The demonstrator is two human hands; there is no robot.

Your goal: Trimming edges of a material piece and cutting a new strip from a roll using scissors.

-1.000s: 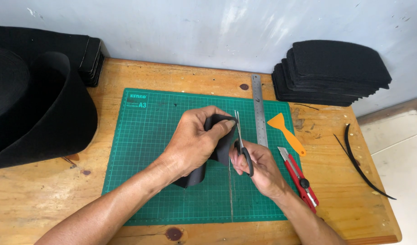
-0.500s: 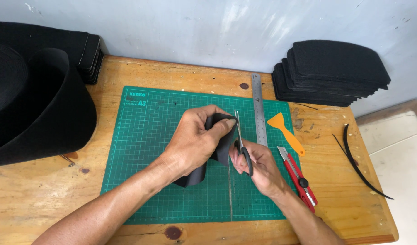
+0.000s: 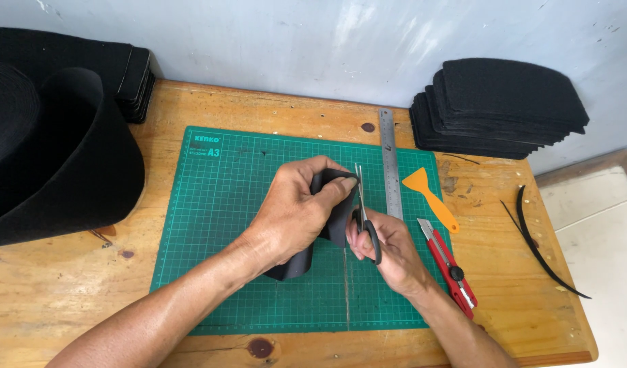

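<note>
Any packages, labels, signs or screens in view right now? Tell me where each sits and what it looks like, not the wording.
Printed mark on the green cutting mat: far-left corner, small pale lettering on green.
Steel ruler: along the mat's right edge, long grey strip with fine scale marks.
No packages, signs or screens.

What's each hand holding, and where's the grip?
The left hand pinches the upper edge of a black felt piece. The right hand holds scissors by their black handle loops, blades pointing up beside the felt.

One head camera looks steeply down, close over the wooden table (image 3: 68, 300), with the wall along the upper frame.
</note>
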